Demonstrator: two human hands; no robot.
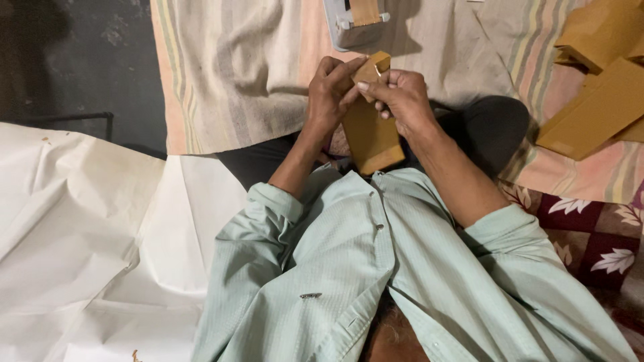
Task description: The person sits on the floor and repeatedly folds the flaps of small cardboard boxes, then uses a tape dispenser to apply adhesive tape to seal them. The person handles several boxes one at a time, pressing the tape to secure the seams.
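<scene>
A brown paper envelope (371, 137) is held upright over my lap, its top flap folded at the far end. My left hand (329, 94) grips its upper left edge, thumb and fingers pinched on the flap. On the upper right corner my right hand (401, 94) pinches the same folded flap; a small metal staple shows there. Both forearms come out of rolled pale green shirt sleeves.
A grey stapler-like tool (354, 21) lies on the striped cloth (235, 67) just beyond the hands. A pile of brown envelopes (600, 87) sits at the right. Large white paper sheets (87, 228) spread at the left, a floral cushion (590, 234) at the right.
</scene>
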